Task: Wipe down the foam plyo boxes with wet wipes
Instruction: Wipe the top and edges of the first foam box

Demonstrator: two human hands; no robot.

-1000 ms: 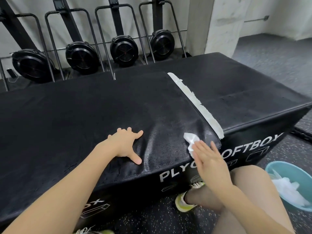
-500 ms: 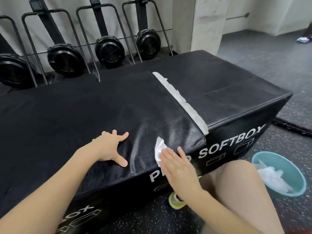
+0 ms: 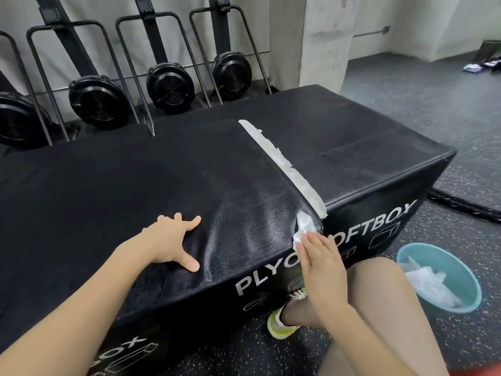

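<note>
Left hand (image 3: 168, 241) spread flat to steady the plyo box (image 3: 135, 191); right hand (image 3: 320, 256) fingers (image 3: 311, 240) straight, pressing wet wipe (image 3: 303, 226) into the corner.

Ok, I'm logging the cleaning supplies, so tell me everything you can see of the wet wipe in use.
The wet wipe is white, thin and crumpled into a small wad. It lies on the near right corner of the black plyo box, beside the white strip. The right hand presses it with straight fingers, covering its lower part.
</note>
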